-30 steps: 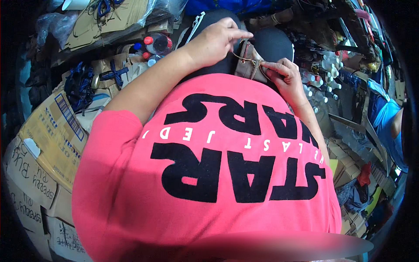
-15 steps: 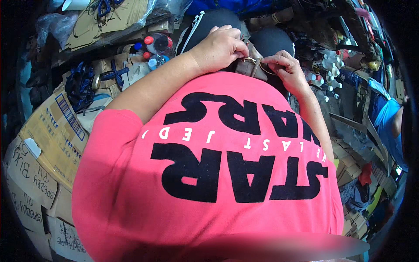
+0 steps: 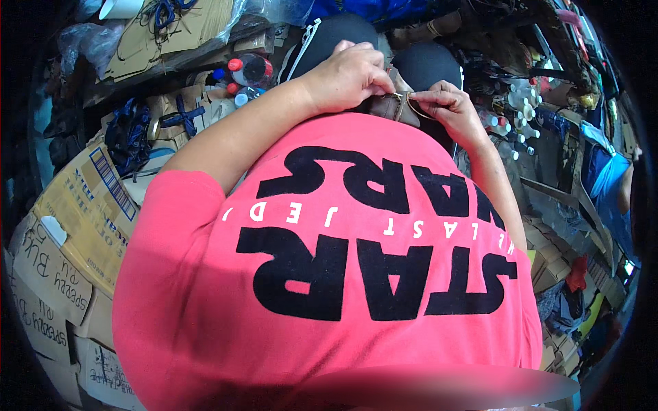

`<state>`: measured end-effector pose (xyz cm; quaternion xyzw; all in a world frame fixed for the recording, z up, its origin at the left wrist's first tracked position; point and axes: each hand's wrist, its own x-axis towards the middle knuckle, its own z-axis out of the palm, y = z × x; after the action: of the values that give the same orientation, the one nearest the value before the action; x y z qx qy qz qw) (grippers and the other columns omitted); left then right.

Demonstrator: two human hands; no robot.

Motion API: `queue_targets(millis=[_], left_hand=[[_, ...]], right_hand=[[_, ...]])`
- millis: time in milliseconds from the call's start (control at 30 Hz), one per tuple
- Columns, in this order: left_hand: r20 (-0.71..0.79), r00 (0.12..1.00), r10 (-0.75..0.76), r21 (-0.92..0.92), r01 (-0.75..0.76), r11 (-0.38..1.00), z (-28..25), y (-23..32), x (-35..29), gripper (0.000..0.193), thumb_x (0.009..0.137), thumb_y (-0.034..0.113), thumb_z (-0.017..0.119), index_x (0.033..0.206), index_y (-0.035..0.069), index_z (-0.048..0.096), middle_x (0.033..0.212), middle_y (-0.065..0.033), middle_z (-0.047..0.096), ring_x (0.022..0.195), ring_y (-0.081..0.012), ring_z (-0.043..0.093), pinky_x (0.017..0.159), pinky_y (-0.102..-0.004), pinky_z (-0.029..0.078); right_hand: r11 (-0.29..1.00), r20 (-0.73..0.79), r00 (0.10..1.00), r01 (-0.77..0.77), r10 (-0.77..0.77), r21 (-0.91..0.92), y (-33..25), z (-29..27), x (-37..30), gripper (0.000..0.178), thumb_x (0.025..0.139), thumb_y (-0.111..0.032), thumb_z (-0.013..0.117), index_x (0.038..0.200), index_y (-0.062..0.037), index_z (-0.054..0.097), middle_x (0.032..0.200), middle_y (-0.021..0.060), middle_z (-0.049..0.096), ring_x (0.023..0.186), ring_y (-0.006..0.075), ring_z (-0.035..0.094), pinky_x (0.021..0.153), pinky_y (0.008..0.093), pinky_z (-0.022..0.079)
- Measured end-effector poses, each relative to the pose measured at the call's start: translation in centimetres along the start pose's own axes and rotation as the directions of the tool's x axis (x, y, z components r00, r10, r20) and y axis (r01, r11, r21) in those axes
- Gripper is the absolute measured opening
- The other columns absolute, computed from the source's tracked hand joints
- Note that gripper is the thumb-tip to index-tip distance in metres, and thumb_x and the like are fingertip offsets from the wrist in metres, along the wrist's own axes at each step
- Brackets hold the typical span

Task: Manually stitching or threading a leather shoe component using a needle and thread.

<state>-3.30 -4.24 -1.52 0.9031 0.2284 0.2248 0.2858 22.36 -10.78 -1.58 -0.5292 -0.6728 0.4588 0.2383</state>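
Note:
Between my knees lies a small brown-grey piece [image 3: 385, 107] that looks like a shoe upper, partly hidden by my hands and shirt. A thin tan lace [image 3: 401, 96] crosses its top and loops down on the right side. My left hand [image 3: 348, 77] pinches the lace from the left, thumb and forefinger together. From the right, my right hand [image 3: 449, 108] also pinches it with fingertips, close to the left ones. The lower part of the piece is out of sight behind the pink shirt.
Plastic bottles [image 3: 252, 70] with red and blue caps stand to the left, and several small white-capped bottles [image 3: 524, 109] to the right. Printed cardboard [image 3: 89, 212] is piled at the left. Dark blue scissors [image 3: 164, 12] lie on cardboard at the far left. Another person's blue clothing [image 3: 610, 185] shows at the right edge.
My left fingertips have shifted slightly right along the lace. My right fingers have closed together and come nearer to them. The brown-grey piece stays in place.

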Motion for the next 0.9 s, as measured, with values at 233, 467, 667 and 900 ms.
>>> queue_targets(millis=[233,467,667,900], left_hand=[[0.074,0.997,0.011,-0.148,0.0,0.989,1.0,-2.0,1.7,0.014,0.076,0.013,0.072,0.087,0.02,0.074,0.078,0.0006,0.056,0.085,-0.0205,0.054,0.079,-0.0381,0.042],[0.015,0.994,-0.11,-0.032,0.11,0.993,0.7,-0.5,-0.3,0.021,0.075,0.014,0.072,0.094,0.025,0.075,0.078,0.0029,0.06,0.087,-0.0174,0.056,0.087,-0.0348,0.033],[-0.054,0.98,-0.191,-0.012,0.191,0.981,1.8,0.2,-0.3,0.018,0.075,0.016,0.072,0.091,0.021,0.072,0.079,0.0032,0.064,0.087,-0.0175,0.057,0.086,-0.0359,0.032],[-0.075,0.96,-0.271,-0.085,0.265,0.961,2.5,0.1,1.1,0.013,0.073,0.017,0.073,0.084,0.015,0.068,0.08,0.0016,0.065,0.085,-0.0174,0.059,0.086,-0.0373,0.034]], right_hand=[[0.999,0.041,0.999,-0.035,0.034,0.031,-0.1,-0.3,0.4,0.025,0.081,0.005,0.065,0.101,-0.0064,0.073,0.079,0.0013,0.058,0.078,0.0097,0.054,0.069,0.0225,0.044],[0.98,-0.057,0.994,0.077,-0.089,-0.181,-0.2,0.4,0.0,0.023,0.076,-0.01,0.074,0.099,-0.0137,0.074,0.074,0.0018,0.063,0.071,0.0164,0.056,0.067,0.0301,0.043],[0.973,-0.206,0.977,0.011,-0.06,-0.231,-0.1,2.0,-0.1,0.024,0.074,-0.015,0.077,0.098,-0.0165,0.074,0.069,0.0,0.062,0.069,0.0186,0.054,0.065,0.0326,0.039],[0.908,-0.157,0.947,-0.207,0.279,0.366,-0.1,2.2,0.9,0.017,0.08,-0.009,0.075,0.094,-0.0026,0.07,0.081,0.0005,0.069,0.072,0.004,0.058,0.067,0.0208,0.048]])
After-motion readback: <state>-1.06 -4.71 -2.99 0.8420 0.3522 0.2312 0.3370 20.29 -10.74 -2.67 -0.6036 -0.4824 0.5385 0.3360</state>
